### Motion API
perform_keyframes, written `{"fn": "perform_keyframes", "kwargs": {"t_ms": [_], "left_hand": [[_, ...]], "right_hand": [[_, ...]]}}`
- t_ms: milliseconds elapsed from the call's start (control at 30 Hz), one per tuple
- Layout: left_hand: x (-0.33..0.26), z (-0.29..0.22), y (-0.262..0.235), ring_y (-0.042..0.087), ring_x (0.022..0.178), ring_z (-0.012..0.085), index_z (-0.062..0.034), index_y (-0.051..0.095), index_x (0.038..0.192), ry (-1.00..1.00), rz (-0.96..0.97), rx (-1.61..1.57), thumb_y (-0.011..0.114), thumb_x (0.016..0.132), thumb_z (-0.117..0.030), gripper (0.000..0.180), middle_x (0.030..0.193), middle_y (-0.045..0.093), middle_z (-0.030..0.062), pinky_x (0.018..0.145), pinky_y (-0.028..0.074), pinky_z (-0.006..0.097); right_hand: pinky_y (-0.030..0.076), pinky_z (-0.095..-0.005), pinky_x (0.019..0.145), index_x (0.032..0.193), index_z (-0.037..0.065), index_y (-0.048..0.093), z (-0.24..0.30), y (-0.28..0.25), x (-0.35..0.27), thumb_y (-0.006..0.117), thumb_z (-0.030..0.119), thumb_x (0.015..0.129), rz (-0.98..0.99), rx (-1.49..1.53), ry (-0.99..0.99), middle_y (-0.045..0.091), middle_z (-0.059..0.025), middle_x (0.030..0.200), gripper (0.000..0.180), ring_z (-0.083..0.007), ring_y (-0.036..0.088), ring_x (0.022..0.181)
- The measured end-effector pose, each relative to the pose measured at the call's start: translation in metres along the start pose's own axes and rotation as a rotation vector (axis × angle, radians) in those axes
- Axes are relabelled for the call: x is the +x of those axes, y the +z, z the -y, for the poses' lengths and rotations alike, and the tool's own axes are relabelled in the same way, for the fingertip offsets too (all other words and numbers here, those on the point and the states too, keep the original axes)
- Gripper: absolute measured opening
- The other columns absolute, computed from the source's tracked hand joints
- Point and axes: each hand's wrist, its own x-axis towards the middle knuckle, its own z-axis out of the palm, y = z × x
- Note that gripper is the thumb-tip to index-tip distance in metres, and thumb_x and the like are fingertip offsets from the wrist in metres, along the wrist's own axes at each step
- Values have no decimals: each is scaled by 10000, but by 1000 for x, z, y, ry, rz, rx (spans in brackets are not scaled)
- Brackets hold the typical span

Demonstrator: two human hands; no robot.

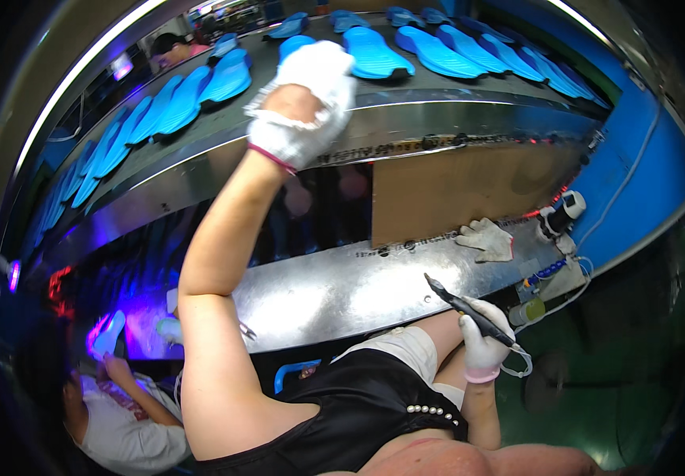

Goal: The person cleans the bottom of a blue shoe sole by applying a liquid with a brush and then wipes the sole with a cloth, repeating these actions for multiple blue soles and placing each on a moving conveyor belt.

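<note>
- Blue shoe sole [295,45] – lies flat on the upper conveyor belt [406,95], directly under the gloved fingers of the left hand; only its far tip shows past the glove
- Left hand [304,103] – in a white glove with a pink cuff, arm stretched up and away; fingers curled down over the sole, but the glove hides whether they grip it or merely rest on it: cannot tell
- Right hand [483,337] – white glove, pink cuff, held low by the lap; fingers wrapped closed around a dark pen-like tool [469,312]
- Tool – slanted, its tip pointing up and left beyond the knuckles, its rear end running down past the heel of the hand to a thin white cord [523,361]
- More blue soles [438,54] – in rows to either side of the left fingertips and beyond them, all along the belt
- Shiny metal shelf [334,289] – just past the tool's tip, between the two hands
- Spare white glove [487,239] – lying loose on the shelf, above the right hand's fingers
- Brown board [454,190] – upright behind the spare glove
- Small green-capped bottle [527,312] – just beside the right knuckles, on the outer side
- Another person [124,420] – seated lower left, well apart from both hands, one hand raised toward a pale sole [109,333] in violet light
</note>
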Motion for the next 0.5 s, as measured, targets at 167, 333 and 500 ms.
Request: {"fn": "perform_keyframes", "kwargs": {"t_ms": [167, 333, 500], "left_hand": [[-50, 106, -64, 622, 986, 384, -38, 665, 1011, -642, 618, 603, 531, 850, -132, 229, 1032, 651, 215, 845, 502, 420], [-51, 88, -69, 656, 886, 335, 7, 655, 969, -431, 418, 479, 628, 847, -215, 255, 990, 658, 202, 780, 519, 401], [-102, -52, -75, 630, 869, 268, -23, 641, 969, -493, -146, -175, 755, 768, -75, 236, 964, 627, 144, 775, 511, 352]], "right_hand": [[503, -266, 764, 1010, -65, 617, 8, 18, -6, 628, -70, 764, -8, 71, 81, 655, -135, 990, 246, -169, 626, 855], [416, -191, 588, 1073, -54, 580, -16, 6, -10, 570, 9, 866, -103, 84, 55, 645, -130, 981, 216, -84, 524, 676], [359, -166, 453, 1089, -35, 577, -23, 0, -4, 628, 225, 917, -248, 285, 253, 635, -89, 836, 316, -52, 480, 506]]}}
